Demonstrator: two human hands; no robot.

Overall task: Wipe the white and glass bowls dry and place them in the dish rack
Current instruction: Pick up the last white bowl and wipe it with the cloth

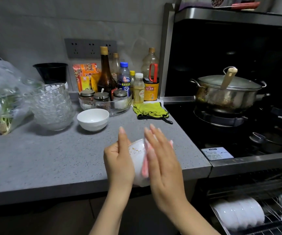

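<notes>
White bowl (137, 161) in left hand (118, 160), fingers (122, 138) seemingly round it; right hand (164, 160) flat alongside.

1. The counter (35, 158) lies bare across its front and left middle, giving a hand broad room there.
2. Along the back stands a row of obstacles: a plastic bag (1, 99), a stack of glass bowls (52, 107), a second white bowl (92, 119) just beside it, and a tray of jars (105, 103) with bottles (106, 77) behind.
3. A green cloth (151, 110) covers the counter's back right corner; bare counter lies between it and the second white bowl.
4. The left hand (120, 158) and right hand (164, 163), with the held white bowl (137, 160) between them, fill the air over the front edge.
5. To the right, a lidded pot (226, 92) sits on the stove.
6. Lower right, the dish rack (272, 226) stands open; racked bowls (238, 212) fill its left part, with bare wire in front of them.
</notes>
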